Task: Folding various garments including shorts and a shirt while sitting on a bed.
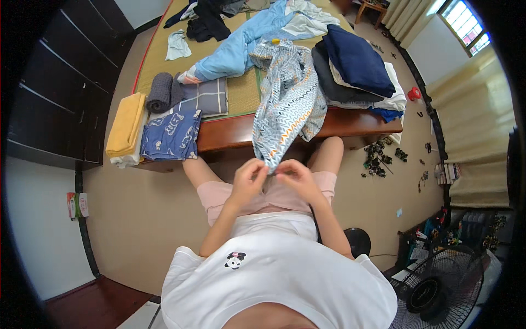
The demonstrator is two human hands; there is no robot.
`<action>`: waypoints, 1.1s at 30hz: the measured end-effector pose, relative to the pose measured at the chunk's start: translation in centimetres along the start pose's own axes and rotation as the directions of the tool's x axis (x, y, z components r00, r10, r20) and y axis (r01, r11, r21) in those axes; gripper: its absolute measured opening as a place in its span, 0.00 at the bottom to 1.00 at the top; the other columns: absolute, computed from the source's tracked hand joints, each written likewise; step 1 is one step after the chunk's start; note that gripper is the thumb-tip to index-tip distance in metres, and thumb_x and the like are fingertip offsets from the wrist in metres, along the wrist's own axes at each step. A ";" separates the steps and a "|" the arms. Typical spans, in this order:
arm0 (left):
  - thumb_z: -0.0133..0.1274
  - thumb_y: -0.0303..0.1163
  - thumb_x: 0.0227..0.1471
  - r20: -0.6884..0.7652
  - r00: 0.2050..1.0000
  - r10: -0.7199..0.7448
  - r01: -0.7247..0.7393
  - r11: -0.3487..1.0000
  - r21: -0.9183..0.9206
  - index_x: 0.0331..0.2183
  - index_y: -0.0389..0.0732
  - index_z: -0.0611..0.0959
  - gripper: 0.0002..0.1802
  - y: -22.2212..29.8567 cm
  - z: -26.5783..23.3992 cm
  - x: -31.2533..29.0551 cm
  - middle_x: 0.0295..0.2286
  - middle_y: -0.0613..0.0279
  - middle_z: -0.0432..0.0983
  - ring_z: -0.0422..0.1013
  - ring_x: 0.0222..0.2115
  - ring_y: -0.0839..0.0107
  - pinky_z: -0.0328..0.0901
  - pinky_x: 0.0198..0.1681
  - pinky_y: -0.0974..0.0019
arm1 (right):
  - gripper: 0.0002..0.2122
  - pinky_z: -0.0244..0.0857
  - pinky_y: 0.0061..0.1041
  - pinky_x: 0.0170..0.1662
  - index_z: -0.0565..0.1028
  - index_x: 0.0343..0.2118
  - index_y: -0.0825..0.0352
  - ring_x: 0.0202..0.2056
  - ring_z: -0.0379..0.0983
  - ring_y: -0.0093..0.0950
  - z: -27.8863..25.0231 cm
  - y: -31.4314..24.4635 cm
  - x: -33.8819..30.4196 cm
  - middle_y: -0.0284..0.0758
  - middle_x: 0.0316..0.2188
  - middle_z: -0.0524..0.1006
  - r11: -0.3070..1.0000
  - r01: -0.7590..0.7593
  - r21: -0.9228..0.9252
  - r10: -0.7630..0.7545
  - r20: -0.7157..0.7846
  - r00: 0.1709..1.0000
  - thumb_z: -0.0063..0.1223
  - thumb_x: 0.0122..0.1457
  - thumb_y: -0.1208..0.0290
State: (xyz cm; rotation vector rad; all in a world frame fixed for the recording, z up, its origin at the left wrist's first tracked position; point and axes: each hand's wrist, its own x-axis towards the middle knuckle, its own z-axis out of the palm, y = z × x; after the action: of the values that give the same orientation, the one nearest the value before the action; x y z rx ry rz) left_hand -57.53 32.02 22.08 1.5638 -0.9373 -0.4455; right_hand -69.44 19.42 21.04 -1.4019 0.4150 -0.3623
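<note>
A light garment with a grey, white and orange zigzag pattern lies crumpled over the bed's front edge. Its narrow near end hangs down between my knees. My left hand pinches that end from the left, thumb and fingers together. From the other side my right hand has its fingertips closed at the same end, close to my left fingers. Whether the end is a cuff or a leg opening I cannot tell. A small yellow spot shows at the garment's far end.
Right of the garment is a folded stack topped by navy cloth. At left lie folded yellow cloth, blue printed cloth and a grey roll. Loose light-blue clothing spreads behind. A fan stands at lower right.
</note>
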 end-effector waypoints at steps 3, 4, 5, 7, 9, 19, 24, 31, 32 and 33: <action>0.48 0.22 0.46 -0.064 0.997 0.036 -0.038 0.999 -0.031 0.26 0.30 0.73 0.04 0.7 1.2 -0.8 0.21 0.62 0.67 0.66 0.23 0.79 0.63 0.26 0.76 | 0.10 0.65 0.22 0.30 0.69 0.28 0.72 0.26 0.70 0.23 2.4 -0.5 -0.2 0.35 0.25 0.72 0.974 0.148 -0.170 -0.160 -0.060 0.985 0.57 0.45 0.73; 0.48 0.22 0.46 -0.071 0.997 0.041 -0.044 0.999 -0.031 0.26 0.30 0.73 0.04 0.7 1.2 -1.0 0.21 0.62 0.67 0.66 0.23 0.79 0.63 0.26 0.76 | 0.10 0.65 0.22 0.30 0.69 0.28 0.72 0.25 0.70 0.24 2.6 -0.5 -0.5 0.36 0.24 0.72 0.917 0.220 -0.333 -0.258 -0.074 0.963 0.56 0.45 0.74; 0.48 0.22 0.46 -0.099 0.995 -0.001 -0.007 0.997 -0.081 0.26 0.30 0.74 0.04 0.7 1.2 -1.1 0.21 0.62 0.67 0.66 0.23 0.78 0.63 0.27 0.76 | 0.10 0.65 0.21 0.30 0.69 0.28 0.71 0.25 0.71 0.26 2.7 -0.5 -0.6 0.38 0.24 0.72 0.828 0.277 -0.487 -0.354 -0.072 0.932 0.56 0.44 0.74; 0.49 0.22 0.46 -0.128 0.991 -0.049 0.032 0.990 -0.134 0.26 0.30 0.74 0.04 0.3 1.0 -1.5 0.22 0.62 0.67 0.66 0.23 0.78 0.63 0.27 0.76 | 0.09 0.65 0.22 0.30 0.69 0.28 0.71 0.25 0.71 0.29 2.8 0.1 -0.7 0.39 0.23 0.71 0.787 0.309 -0.534 -0.396 -0.054 0.917 0.55 0.45 0.74; 0.48 0.21 0.46 -0.103 0.989 -0.104 0.082 0.977 -0.199 0.27 0.30 0.75 0.04 -0.6 0.9 -1.9 0.22 0.62 0.67 0.66 0.24 0.78 0.63 0.28 0.76 | 0.08 0.64 0.22 0.30 0.69 0.28 0.71 0.25 0.71 0.29 3.0 0.1 -0.8 0.38 0.23 0.71 0.802 0.348 -0.486 -0.433 -0.071 0.898 0.54 0.46 0.75; 0.46 0.23 0.49 -0.033 0.992 -0.125 0.115 0.970 -0.214 0.27 0.31 0.74 0.05 -2.0 0.9 -1.3 0.24 0.66 0.68 0.63 0.25 0.82 0.60 0.29 0.78 | 0.03 0.62 0.20 0.30 0.68 0.29 0.70 0.26 0.66 0.20 2.1 1.7 -0.4 0.32 0.26 0.70 0.846 0.371 -0.384 -0.423 -0.060 0.904 0.47 0.52 0.78; 0.39 0.32 0.55 -0.121 0.926 -0.358 0.234 0.793 -0.562 0.32 0.37 0.72 0.09 -2.1 0.3 0.1 0.29 0.66 0.70 0.65 0.31 0.81 0.60 0.38 0.75 | 0.04 0.58 0.18 0.31 0.65 0.30 0.64 0.28 0.63 0.19 0.0 4.7 0.1 0.28 0.27 0.69 0.954 0.118 0.277 -0.064 -0.198 0.978 0.42 0.57 0.70; 0.36 0.33 0.55 -0.079 0.882 -0.464 0.236 0.581 -0.779 0.40 0.34 0.69 0.14 -3.6 -2.5 1.9 0.38 0.57 0.71 0.69 0.38 0.71 0.63 0.43 0.66 | 0.07 0.63 0.30 0.41 0.65 0.32 0.64 0.36 0.68 0.27 -3.7 1.7 0.4 0.36 0.33 0.72 0.646 0.081 0.759 0.093 -0.184 0.979 0.41 0.57 0.67; 0.36 0.31 0.55 -0.046 0.884 -0.466 0.229 0.516 -0.825 0.38 0.34 0.70 0.13 -3.7 -3.2 2.4 0.37 0.57 0.71 0.69 0.37 0.70 0.63 0.42 0.66 | 0.07 0.62 0.30 0.42 0.66 0.32 0.64 0.38 0.68 0.27 -4.1 0.2 0.2 0.37 0.35 0.72 0.681 0.118 0.723 0.072 -0.226 0.971 0.41 0.57 0.66; 0.36 0.29 0.55 -0.012 0.885 -0.465 0.224 0.448 -0.866 0.37 0.34 0.71 0.12 -3.7 -4.0 2.9 0.37 0.57 0.71 0.69 0.37 0.70 0.64 0.42 0.66 | 0.07 0.62 0.31 0.42 0.66 0.33 0.64 0.36 0.69 0.28 -6.5 1.8 0.1 0.38 0.35 0.72 0.639 0.133 0.758 0.024 -0.192 0.981 0.43 0.56 0.66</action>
State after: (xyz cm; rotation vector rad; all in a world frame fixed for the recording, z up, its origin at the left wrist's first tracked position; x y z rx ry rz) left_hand -51.67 32.26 20.14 0.8178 -0.0748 -0.8334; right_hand -72.50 13.99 18.51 -0.5260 0.3065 -0.6383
